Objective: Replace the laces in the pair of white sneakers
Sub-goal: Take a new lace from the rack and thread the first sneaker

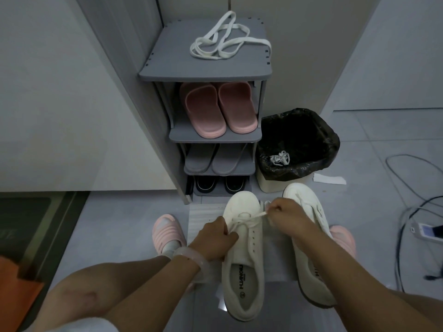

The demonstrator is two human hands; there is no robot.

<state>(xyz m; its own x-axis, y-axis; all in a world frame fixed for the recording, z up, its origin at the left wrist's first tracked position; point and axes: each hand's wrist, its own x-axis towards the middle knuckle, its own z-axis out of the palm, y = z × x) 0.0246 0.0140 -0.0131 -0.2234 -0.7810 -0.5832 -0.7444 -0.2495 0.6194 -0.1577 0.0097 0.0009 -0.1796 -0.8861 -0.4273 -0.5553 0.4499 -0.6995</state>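
White canvas, soft and light, is what I am working with: the left sneaker [242,259] lies on the floor just in front of the grey shoe rack [203,75], toe toward it, with the right sneaker [309,236] touching its far side. My left hand [215,238] is curled round one run of the lace [247,221] at the sneaker's near-rack eyelets, and my right hand [285,214] pinches the other end between thumb and fingers, pulled out sideways. Only the rows nearest the toe look threaded; the eyelets toward the opening stand bare.

I judge the lace flat, limp and slightly grippy, so it will not push through a hole by itself; best held close behind its stiff tip. The shoe is light enough to slide when I tug, so one hand should steady the upper by the eyelet strip, which is firmer than the floppy tongue.

A second loose lace [227,39] lies in a tangle on the rack's top shelf, likely for the other shoe. Right of the rack, a lined bin [316,130] holds a wad of white lace [280,158], probably an old one.
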